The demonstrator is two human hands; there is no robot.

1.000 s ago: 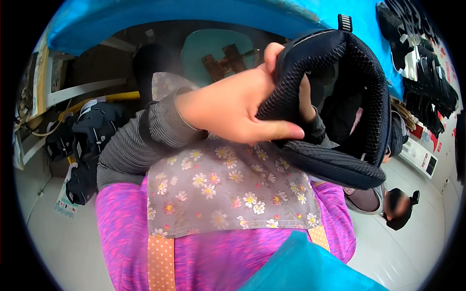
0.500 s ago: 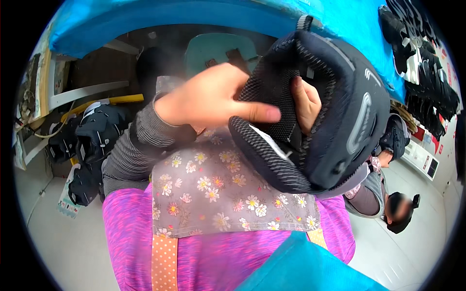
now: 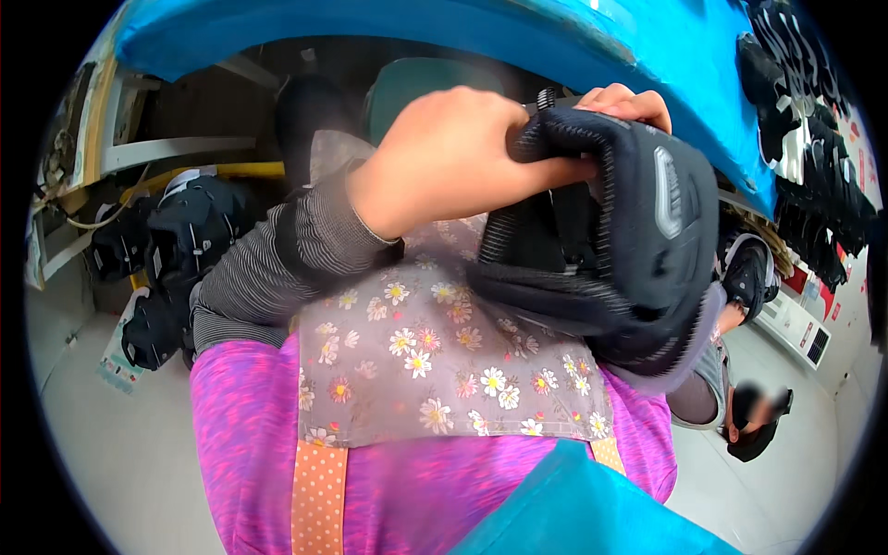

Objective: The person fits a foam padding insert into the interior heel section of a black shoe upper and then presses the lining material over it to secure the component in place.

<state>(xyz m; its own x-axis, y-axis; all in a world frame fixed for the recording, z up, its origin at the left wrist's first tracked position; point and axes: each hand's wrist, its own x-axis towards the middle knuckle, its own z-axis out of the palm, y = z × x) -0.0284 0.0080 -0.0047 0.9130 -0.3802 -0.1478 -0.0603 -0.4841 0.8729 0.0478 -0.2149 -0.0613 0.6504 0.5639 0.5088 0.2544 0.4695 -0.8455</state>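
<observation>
A black shoe (image 3: 661, 231) with a knit-textured collar, a grey side emblem and a pale lavender sole is held over my lap, its opening turned toward the left. My left hand (image 3: 453, 153) grips the collar beside the heel loop, thumb pressed along the rim and other fingers mostly hidden. Over the far edge of the shoe curl the fingers of my right hand (image 3: 629, 104), its palm out of sight behind the shoe. Beneath lies the grey flowered apron (image 3: 416, 370) on my lap.
A blue-covered table (image 3: 388, 23) curves across the far side. Several black shoes (image 3: 190, 231) stand low at the left near a yellow bar. More black items (image 3: 814, 166) hang at the right. Another person (image 3: 740, 407) sits at the right, a black shoe (image 3: 747, 273) in hand.
The shoe has turned and tipped downward slightly. My right hand has come out of its opening to the far edge. My left hand has moved right and closed on the collar.
</observation>
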